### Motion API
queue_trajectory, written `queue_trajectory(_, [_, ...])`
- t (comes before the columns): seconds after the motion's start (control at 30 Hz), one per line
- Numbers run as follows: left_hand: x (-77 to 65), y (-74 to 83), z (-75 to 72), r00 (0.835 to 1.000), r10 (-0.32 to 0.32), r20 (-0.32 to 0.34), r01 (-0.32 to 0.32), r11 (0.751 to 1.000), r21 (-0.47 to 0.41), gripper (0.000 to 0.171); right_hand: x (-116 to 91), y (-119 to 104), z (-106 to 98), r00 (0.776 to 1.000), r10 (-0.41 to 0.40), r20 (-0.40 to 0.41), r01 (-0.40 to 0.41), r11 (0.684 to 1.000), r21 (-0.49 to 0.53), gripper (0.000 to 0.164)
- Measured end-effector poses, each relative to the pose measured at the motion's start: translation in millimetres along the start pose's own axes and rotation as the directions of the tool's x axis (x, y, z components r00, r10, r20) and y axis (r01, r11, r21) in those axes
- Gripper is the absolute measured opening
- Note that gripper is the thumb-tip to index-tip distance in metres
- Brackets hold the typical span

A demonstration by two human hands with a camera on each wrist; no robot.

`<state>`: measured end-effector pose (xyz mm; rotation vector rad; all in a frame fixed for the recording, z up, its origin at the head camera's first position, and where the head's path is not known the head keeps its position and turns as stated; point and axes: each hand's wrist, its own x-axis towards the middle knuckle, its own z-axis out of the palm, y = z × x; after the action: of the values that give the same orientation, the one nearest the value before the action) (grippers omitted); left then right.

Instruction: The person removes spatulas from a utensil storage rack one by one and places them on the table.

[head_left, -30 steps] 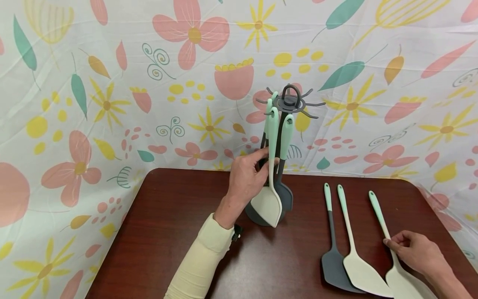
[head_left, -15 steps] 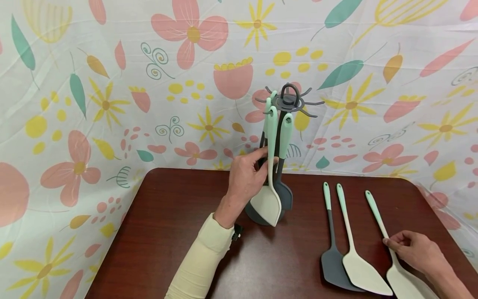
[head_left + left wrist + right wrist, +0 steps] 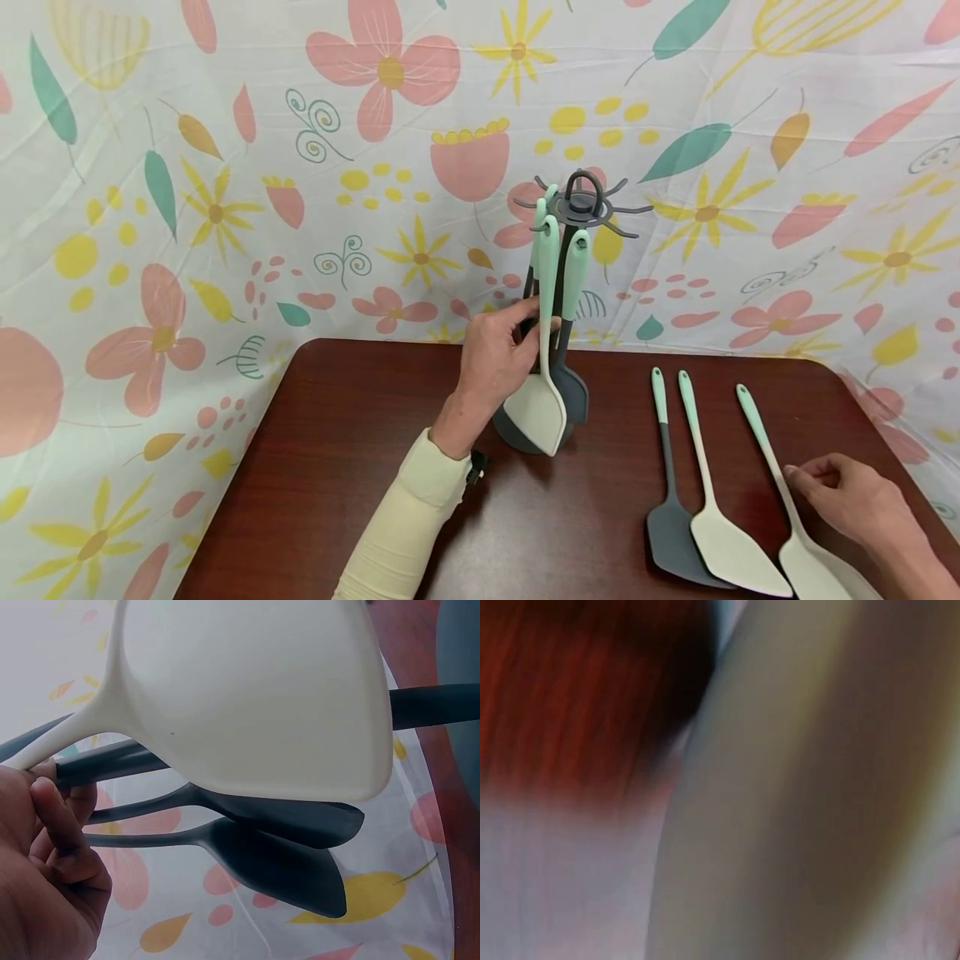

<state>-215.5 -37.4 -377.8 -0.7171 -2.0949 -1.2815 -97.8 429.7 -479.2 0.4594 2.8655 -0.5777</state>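
My left hand (image 3: pixel 491 358) grips the dark post of a utensil stand (image 3: pixel 581 208), reaching in behind a hanging white turner (image 3: pixel 536 412). In the left wrist view, fingers (image 3: pixel 75 859) curl at the post (image 3: pixel 435 706), partly covered by the white turner's blade. Dark utensils (image 3: pixel 281 866) hang on the stand too, mint-handled in the head view. At the right, my right hand (image 3: pixel 858 500) has loosely bent fingers, thumb tip right beside the handle of a lying white turner (image 3: pixel 813 575). The right wrist view is blurred.
Left of that turner lie another white turner (image 3: pixel 735 554) and a grey turner (image 3: pixel 678 546), both with mint handles pointing to the back. The dark wooden table (image 3: pixel 337 433) ends against a flower-patterned cloth (image 3: pixel 247 167). Several bare hooks spread from the stand's top.
My right thumb and fingers have let go of the lying white turner's handle and shifted slightly right and away. The left hand still grips the stand.
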Motion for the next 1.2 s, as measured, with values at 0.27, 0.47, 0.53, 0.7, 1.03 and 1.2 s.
queue_trajectory(0.27, [0.6, -1.7, -0.5, 1.0, 0.005, 0.008, -0.005, 1.0, 0.01, 0.027, -11, -15, -11, 0.991, -0.082, -0.105, 0.082, 0.997, 0.001, 0.048])
queue_trajectory(0.47, [3.3, -1.1, -1.5, 1.0, 0.02, 0.019, -0.021, 0.999, 0.034, 0.027, -20, -28, -20, 0.979, -0.143, -0.147, 0.146, 0.989, 0.014, 0.046])
queue_trajectory(0.53, [4.2, -0.5, -2.1, 0.999, 0.024, 0.029, -0.026, 0.999, 0.043, 0.027, -23, -34, -23, 0.973, -0.173, -0.151, 0.178, 0.984, 0.02, 0.044])
queue_trajectory(0.7, [5.3, 1.4, -3.9, 0.998, 0.028, 0.051, -0.031, 0.998, 0.054, 0.028, -33, -55, -26, 0.95, -0.242, -0.197, 0.252, 0.968, 0.023, 0.032])
queue_trajectory(1.03, [5.6, 1.7, -5.2, 0.998, 0.037, 0.052, -0.04, 0.997, 0.072, 0.027, -49, -111, -30, 0.882, -0.376, -0.285, 0.416, 0.905, 0.093, 0.015])
queue_trajectory(1.2, [5.9, 1.8, -5.4, 0.997, 0.032, 0.064, -0.037, 0.997, 0.069, 0.028, -55, -135, -33, 0.838, -0.428, -0.34, 0.497, 0.855, 0.15, 0.011])
